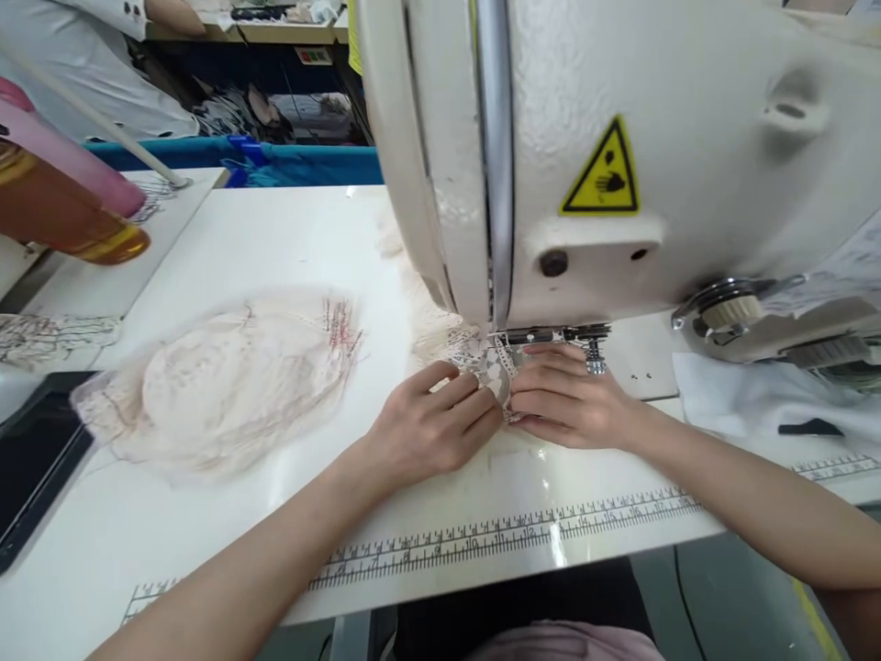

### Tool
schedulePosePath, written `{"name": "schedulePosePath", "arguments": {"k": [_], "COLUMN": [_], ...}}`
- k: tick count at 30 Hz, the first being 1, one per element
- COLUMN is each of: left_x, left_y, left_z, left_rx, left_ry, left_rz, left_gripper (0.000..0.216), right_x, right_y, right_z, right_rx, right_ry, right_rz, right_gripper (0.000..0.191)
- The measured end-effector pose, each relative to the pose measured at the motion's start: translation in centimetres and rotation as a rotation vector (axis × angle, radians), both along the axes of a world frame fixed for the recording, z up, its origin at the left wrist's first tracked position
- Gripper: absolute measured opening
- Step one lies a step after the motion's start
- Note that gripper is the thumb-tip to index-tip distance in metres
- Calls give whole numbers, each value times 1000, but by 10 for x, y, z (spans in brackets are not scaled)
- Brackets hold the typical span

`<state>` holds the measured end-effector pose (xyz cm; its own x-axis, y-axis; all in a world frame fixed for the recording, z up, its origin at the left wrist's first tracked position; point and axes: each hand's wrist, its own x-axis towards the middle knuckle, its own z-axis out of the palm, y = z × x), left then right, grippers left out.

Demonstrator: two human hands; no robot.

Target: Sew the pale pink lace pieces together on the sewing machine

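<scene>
Under the head of a white sewing machine lies a piece of cream lace, close to the needle and presser foot area. My left hand has its fingers curled down on the near left part of the lace, pinching it. From the right, my right hand grips the lace edge, its fingers pressed together and partly beneath a dark metal attachment beside the foot. The two hands nearly meet. The fingertips and the lace between them are partly hidden.
A pile of pale lace with red threads lies on the left of the white table. A black phone-like device, an amber bottle and a pink bottle are farther left. White cloth lies right. Another person's arm shows behind.
</scene>
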<state>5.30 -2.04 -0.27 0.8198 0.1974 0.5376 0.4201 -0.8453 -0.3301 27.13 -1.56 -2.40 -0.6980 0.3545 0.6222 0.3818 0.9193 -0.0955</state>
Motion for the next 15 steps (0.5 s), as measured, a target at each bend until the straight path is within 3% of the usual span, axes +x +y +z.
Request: {"name": "schedulePosePath", "arguments": {"k": [11,15], "left_x": [0,1], "left_y": [-1,-1], "left_z": [-1,-2], "left_rx": [-13,-107], "left_ry": [11,29], "left_rz": [-20,1], "left_gripper": [16,8], "right_x": [-2,-1], "right_y": [1,1], "right_z": [1,-3], "right_rx": [25,36], "right_ry": [34,40], "right_rz": [46,62], "right_gripper": [3,7]}}
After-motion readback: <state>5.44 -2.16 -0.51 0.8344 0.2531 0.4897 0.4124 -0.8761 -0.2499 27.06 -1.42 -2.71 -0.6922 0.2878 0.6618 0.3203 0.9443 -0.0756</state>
